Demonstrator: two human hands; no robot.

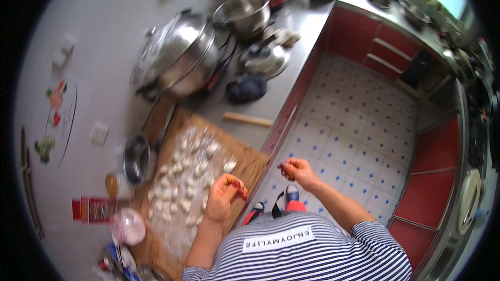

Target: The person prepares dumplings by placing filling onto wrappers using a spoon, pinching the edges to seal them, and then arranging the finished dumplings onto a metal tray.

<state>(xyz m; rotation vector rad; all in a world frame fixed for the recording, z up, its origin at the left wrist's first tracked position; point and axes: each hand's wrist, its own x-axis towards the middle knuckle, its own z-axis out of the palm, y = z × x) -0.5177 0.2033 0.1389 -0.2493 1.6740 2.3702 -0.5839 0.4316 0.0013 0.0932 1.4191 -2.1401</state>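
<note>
My left hand (224, 195) is over the near edge of a floured wooden board (250, 156), its fingers curled in and the thumb bent across them. Out past the counter edge, above the tiled floor, my right hand (297, 171) has its fingertips drawn together. The fingertips of both look reddish; blur hides whether anything small is between them. Many small pieces of white dough (190, 191) lie scattered on the board, with larger lumps (212, 149) towards its far side. Loose flour coats the wood around them.
A wooden rolling pin (247, 119) lies beyond the board, near a dark cloth (245, 88). Behind stand a large lidded steel pot (183, 54) and a steel bowl (244, 11). Another metal bowl (136, 160) and a pink-and-white container (128, 226) line the wall side. Red cabinets (433, 144) border the floor.
</note>
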